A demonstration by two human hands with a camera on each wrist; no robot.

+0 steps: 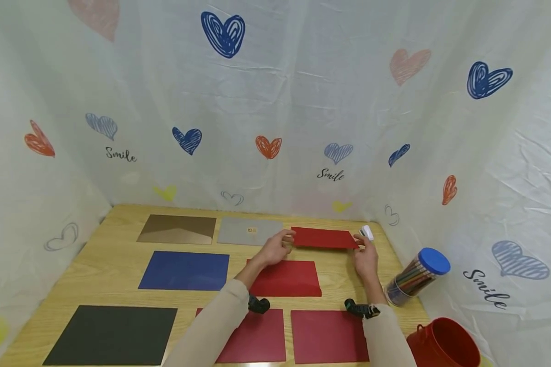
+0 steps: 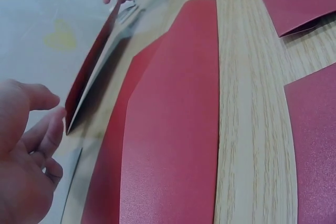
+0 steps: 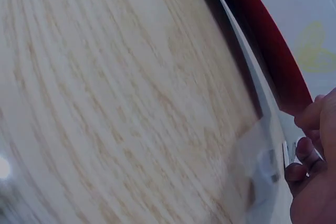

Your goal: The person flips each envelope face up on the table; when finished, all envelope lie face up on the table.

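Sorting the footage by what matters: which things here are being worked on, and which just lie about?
In use: red envelope at the back, left hand, right hand, white clip.
Lying about: blue sheet, black sheet, pencil tub, red bucket.

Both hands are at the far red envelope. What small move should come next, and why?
Probably lift it toward the body. The left hand touches one end of the red envelope, the right hand pinches the other, and its near edge looks raised off the table.
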